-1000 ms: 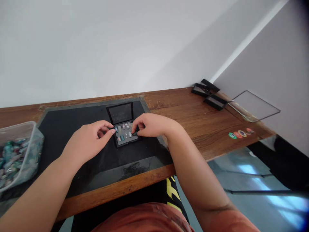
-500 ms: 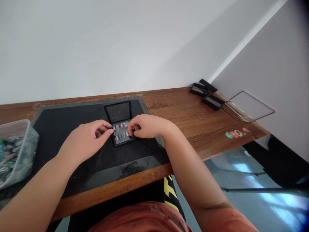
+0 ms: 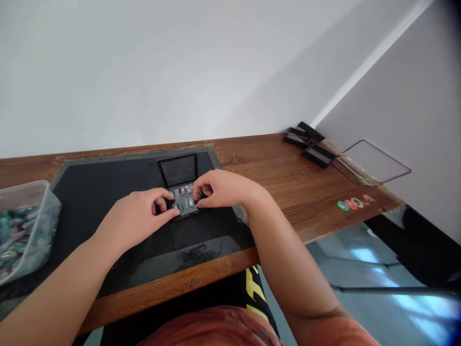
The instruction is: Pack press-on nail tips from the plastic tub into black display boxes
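A small black case [image 3: 179,170] lies on the dark mat with its clear-windowed lid raised. Several small stones, pink, clear and teal, sit in its grey tray [image 3: 186,202]. At the case's left side is my left hand [image 3: 139,216], thumb and fingers apart, their tips touching the tray's left edge. My right hand [image 3: 219,190] reaches over the right end of the tray, thumb and forefinger bent close together. Whatever lies between those fingertips is too small and hidden to tell.
A clear plastic tub [image 3: 32,235] of wrapped stones stands at the left. Black boxes [image 3: 319,154] and a wire frame [image 3: 378,161] are at the back right. Round stickers [image 3: 350,204] lie near the table's right end.
My left hand has moved right, onto the tray's left edge. My right hand remains at the right end, its thumb and forefinger slightly shifted. The view has tilted slightly.
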`<state>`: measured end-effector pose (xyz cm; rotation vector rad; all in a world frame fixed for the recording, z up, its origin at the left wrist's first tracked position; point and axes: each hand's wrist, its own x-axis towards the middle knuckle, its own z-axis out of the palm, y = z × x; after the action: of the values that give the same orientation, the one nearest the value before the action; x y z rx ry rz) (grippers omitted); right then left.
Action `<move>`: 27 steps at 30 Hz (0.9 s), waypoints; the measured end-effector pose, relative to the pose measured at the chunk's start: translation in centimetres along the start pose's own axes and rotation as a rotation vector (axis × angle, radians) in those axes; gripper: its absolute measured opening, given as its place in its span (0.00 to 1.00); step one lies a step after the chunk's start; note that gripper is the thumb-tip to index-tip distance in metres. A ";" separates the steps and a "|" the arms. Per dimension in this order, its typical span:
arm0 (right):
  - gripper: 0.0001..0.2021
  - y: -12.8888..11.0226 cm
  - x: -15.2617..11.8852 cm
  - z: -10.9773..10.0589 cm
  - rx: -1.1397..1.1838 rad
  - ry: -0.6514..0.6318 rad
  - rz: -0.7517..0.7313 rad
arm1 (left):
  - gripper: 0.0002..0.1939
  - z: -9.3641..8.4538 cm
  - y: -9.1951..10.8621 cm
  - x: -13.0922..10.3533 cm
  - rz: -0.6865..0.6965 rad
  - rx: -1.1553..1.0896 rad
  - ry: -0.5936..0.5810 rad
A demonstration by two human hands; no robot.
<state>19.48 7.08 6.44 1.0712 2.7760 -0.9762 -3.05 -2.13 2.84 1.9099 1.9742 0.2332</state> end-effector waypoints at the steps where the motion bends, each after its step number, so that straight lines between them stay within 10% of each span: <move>1: 0.07 0.0 0.0 0.0 -0.004 0.011 0.019 | 0.20 0.0 0.1 0.0 -0.002 0.006 -0.006; 27: 0.09 -0.6 0.0 0.2 -0.152 0.033 0.121 | 0.19 0.0 -0.1 0.3 -0.021 -0.003 0.086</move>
<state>19.07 6.66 6.56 1.2258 2.7201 -0.7286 -3.13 -1.82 2.73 1.9056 2.0468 0.3174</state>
